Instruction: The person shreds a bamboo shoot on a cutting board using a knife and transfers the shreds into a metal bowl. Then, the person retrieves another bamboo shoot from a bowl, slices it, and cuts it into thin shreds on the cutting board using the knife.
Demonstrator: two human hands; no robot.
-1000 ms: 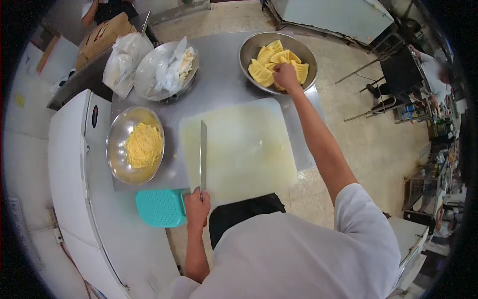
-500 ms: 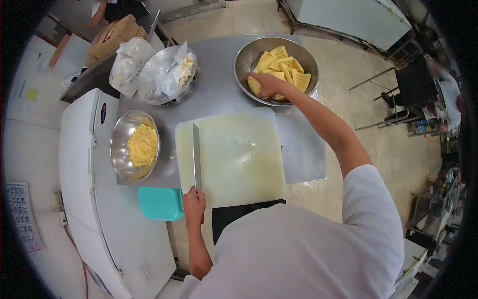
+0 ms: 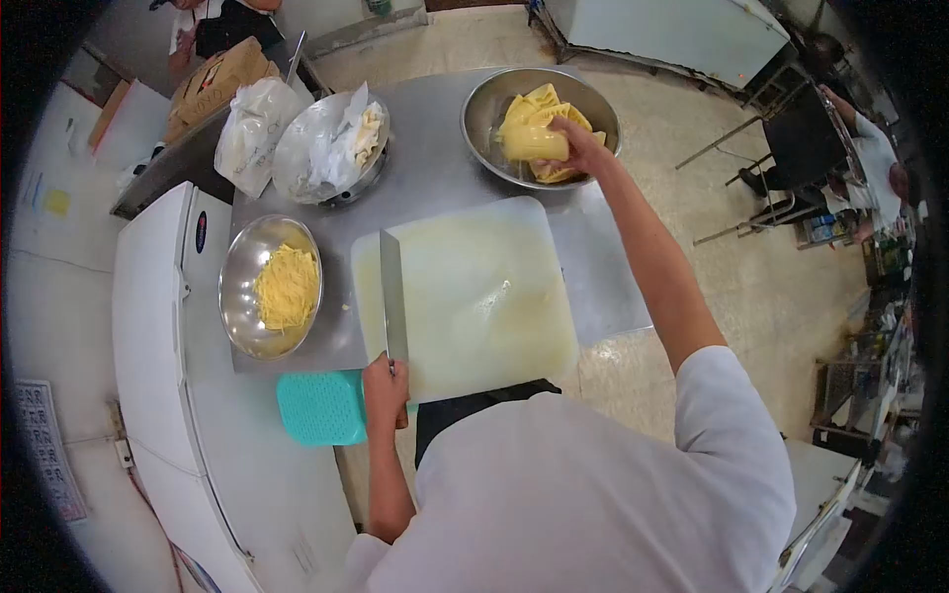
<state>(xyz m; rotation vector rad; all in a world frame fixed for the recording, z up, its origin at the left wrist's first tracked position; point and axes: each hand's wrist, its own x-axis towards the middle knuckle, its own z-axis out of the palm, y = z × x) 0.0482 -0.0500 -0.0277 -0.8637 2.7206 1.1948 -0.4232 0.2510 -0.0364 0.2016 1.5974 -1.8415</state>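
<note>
My left hand (image 3: 385, 385) is closed round the handle of a large knife (image 3: 392, 296), whose blade lies along the left side of the white cutting board (image 3: 484, 296). Over the big steel bowl (image 3: 476, 138) at the back right, my right hand (image 3: 583, 148) grips a pale yellow bamboo shoot piece (image 3: 535, 143). Beneath it, more yellow pieces (image 3: 542, 101) fill the middle of that bowl. To the left of the board, a smaller steel bowl (image 3: 240, 267) contains thin yellow shreds (image 3: 287, 289).
A bowl lined with a plastic bag (image 3: 331, 148) and another white bag (image 3: 255, 138) stand at the back left of the steel table (image 3: 425, 109). Below the table's left edge is a turquoise basket (image 3: 321, 407), beside a white freezer (image 3: 158, 326). Other people (image 3: 875, 163) are farther off.
My right hand has moved from the bowl's left side to its right, lifting a bamboo shoot piece. My left hand still holds the knife on the board.
</note>
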